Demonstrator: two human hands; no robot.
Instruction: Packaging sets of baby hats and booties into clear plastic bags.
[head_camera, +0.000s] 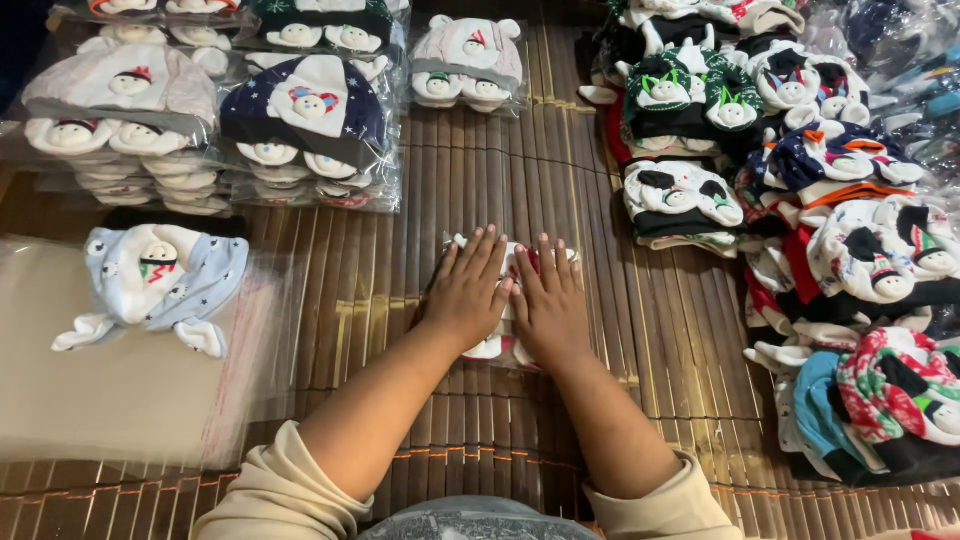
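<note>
With my left hand (465, 292) and right hand (548, 303) spread flat, gripping nothing, I press the clear plastic bag holding a white-and-red baby cap (497, 345) on the brown bamboo mat (640, 330), best pushing evenly outward to flatten it.

Pale blue star-dotted hat (155, 285); navy star-dotted hat (305, 110); brown slatted mat (480, 160).

Your left hand (466, 292) and right hand (549, 306) press a shiny clear plastic bag (497, 345) with soft cloth inside. Under it is a mat (640, 340) of smooth brown bamboo strips. At nine o'clock, a soft pale blue cloth hat (155, 280) lies on glossy plastic sheets (120, 400). At three o'clock sit fuzzy knitted hats (860, 300).
</note>
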